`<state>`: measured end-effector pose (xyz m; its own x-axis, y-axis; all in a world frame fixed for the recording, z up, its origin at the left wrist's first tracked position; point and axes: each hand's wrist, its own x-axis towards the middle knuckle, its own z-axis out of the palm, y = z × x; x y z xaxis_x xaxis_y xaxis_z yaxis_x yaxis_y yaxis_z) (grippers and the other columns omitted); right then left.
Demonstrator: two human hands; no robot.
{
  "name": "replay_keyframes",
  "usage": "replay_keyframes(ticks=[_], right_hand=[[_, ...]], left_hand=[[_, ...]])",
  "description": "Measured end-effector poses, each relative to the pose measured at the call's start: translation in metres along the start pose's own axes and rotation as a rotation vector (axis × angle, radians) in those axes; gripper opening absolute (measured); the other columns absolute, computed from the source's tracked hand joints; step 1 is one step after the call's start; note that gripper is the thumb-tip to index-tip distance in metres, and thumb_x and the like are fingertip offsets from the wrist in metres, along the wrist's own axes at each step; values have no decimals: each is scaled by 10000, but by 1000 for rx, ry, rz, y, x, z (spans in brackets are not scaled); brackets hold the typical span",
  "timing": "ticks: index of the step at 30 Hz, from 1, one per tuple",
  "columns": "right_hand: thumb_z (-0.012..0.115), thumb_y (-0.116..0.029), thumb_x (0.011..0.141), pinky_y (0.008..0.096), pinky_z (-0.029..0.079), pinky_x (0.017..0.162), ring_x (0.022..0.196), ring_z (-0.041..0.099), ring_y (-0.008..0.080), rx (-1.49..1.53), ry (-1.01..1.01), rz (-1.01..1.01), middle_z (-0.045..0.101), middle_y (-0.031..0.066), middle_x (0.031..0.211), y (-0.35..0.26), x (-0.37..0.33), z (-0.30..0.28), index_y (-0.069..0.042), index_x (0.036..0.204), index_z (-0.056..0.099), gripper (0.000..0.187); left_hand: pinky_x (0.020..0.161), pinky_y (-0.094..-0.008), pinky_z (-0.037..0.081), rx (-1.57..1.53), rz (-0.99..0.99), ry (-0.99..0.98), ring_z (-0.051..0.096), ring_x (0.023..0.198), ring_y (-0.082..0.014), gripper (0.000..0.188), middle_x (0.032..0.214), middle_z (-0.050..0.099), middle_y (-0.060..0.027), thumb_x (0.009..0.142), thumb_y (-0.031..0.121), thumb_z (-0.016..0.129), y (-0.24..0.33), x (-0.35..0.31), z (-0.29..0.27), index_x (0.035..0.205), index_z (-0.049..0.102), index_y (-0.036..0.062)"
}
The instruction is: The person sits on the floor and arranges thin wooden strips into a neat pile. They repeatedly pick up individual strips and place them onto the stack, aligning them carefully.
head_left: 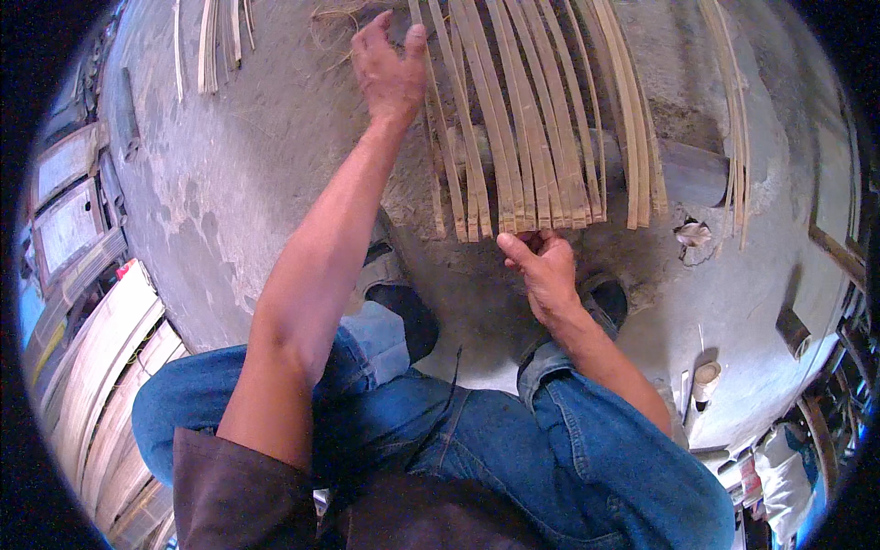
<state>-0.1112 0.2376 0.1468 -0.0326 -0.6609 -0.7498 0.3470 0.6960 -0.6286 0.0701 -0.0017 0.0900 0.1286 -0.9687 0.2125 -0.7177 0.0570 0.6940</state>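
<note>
Several long, flat bamboo strips (527, 128) lie side by side, running away from me, their near ends roughly in line. My right hand (550, 275) is at those near ends, thumb and forefinger pinched on the end of a strip; the other fingers are curled under and partly hidden. Farther off, my left hand (390, 73) reaches along the left side of the row. Its fingers are apart with nothing seen in them, and the thumb is beside the leftmost strip. Under the strips, crosswise, lies a grey round pole (694, 174).
Loose strips (738, 137) lie to the right, more strips (213, 46) at the far left. Thin fibres (335, 23) are near my left hand. A crumpled leaf-like scrap (692, 234) and short tubes (706, 378) are at right. Stacked slats (105, 357) stand at left.
</note>
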Motion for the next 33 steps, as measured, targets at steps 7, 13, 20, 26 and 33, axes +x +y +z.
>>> replay_keyframes(ticks=[7, 13, 20, 26, 33], right_hand=[[740, -165, 814, 245, 507, 685, 794, 614, 125, 201, -45, 92, 640, 41, 896, -2, 0, -5, -34, 1030, 584, 297], [720, -130, 824, 260, 508, 675, 785, 623, 144, 390, -38, 211, 645, 38, 882, -11, -5, -12, -43, 1002, 604, 230], [719, -134, 829, 284, 476, 732, 842, 578, 143, 414, -44, 166, 623, 34, 934, 4, 5, -20, -55, 1017, 602, 235], [734, -167, 824, 240, 484, 722, 842, 566, 105, 272, -107, 172, 589, 16, 966, -8, 7, -27, -88, 1083, 556, 323], [709, -233, 843, 263, 464, 706, 867, 553, 118, 331, 136, -41, 598, 12, 1019, -20, -6, -60, -84, 1202, 557, 417]], left_hand=[[1048, -489, 314, 186, 635, -277, 428, 1259, -336, 619, 1383, 431, -145, 874, 502, 538, 76, -18, 4, 1360, 432, 134], [1145, -474, 158, 282, 584, -378, 236, 1405, -298, 737, 1505, 290, -124, 864, 660, 432, 71, -31, 13, 1451, 336, 225], [1147, -464, 165, 334, 608, -400, 225, 1407, -313, 727, 1522, 258, -120, 875, 642, 431, 72, -35, 16, 1460, 317, 226], [1147, -467, 170, 418, 597, -435, 205, 1418, -297, 705, 1534, 235, -102, 887, 595, 458, 76, -35, 19, 1465, 296, 225], [1116, -518, 208, 400, 449, -479, 238, 1403, -325, 777, 1513, 257, -143, 826, 663, 503, 94, -36, 19, 1415, 359, 179]])
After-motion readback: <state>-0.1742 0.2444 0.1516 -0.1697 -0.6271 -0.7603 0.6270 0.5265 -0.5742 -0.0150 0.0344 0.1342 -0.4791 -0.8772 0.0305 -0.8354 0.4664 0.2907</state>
